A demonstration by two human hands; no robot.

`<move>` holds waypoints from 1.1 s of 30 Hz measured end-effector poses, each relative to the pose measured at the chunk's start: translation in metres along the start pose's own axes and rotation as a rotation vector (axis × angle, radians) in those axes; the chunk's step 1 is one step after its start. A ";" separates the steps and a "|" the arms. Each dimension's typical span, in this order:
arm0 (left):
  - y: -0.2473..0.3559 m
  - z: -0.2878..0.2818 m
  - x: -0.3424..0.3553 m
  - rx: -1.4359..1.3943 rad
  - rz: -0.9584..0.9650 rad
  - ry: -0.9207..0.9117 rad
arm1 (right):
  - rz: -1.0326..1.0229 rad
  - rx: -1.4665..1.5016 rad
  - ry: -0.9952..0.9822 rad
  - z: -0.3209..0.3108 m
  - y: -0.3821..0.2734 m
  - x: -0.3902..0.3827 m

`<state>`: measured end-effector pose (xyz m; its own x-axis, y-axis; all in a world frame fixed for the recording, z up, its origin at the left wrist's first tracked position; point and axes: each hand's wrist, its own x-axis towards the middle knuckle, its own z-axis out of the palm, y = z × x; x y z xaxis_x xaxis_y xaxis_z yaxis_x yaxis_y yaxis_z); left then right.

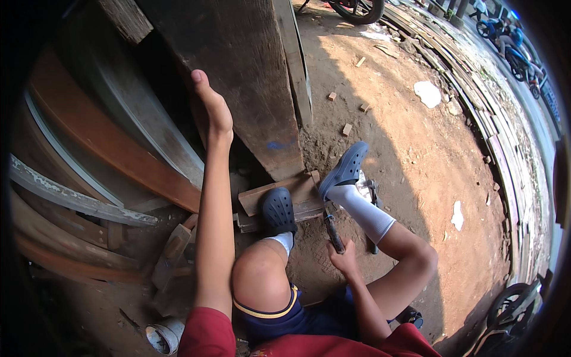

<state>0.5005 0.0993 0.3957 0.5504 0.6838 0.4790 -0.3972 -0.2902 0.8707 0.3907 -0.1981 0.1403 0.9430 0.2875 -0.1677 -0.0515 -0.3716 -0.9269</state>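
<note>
My left hand (215, 116) is at the left edge of a large, thick wooden board (250, 71) that slopes away in front of me. Its thumb sticks up along the edge, and the fingers curl out of sight behind it. Low between my legs, my right hand (342, 257) is closed around a black-handled tool (333, 231) with a blue band. The tool's far end is near my right shoe (348, 166) and hard to make out. My left shoe (278, 209) presses on a short wooden block (256, 199) at the board's lower end.
Long curved-looking planks (107, 137) lean on the left. A white can (165, 336) stands at lower left. Another dark-handled tool (373, 190) lies beside my right leg. Small wood offcuts (347, 129) dot the dirt; stacked timber strips (476, 101) border the road, where motorbikes (517, 62) show.
</note>
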 end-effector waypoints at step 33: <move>0.006 0.010 -0.005 0.023 0.093 0.035 | 0.029 0.031 0.009 0.002 0.008 0.000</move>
<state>0.5027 0.0877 0.3992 0.4855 0.6761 0.5542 -0.4280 -0.3689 0.8251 0.3900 -0.1990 0.1325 0.9439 0.2688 -0.1918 -0.0891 -0.3518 -0.9318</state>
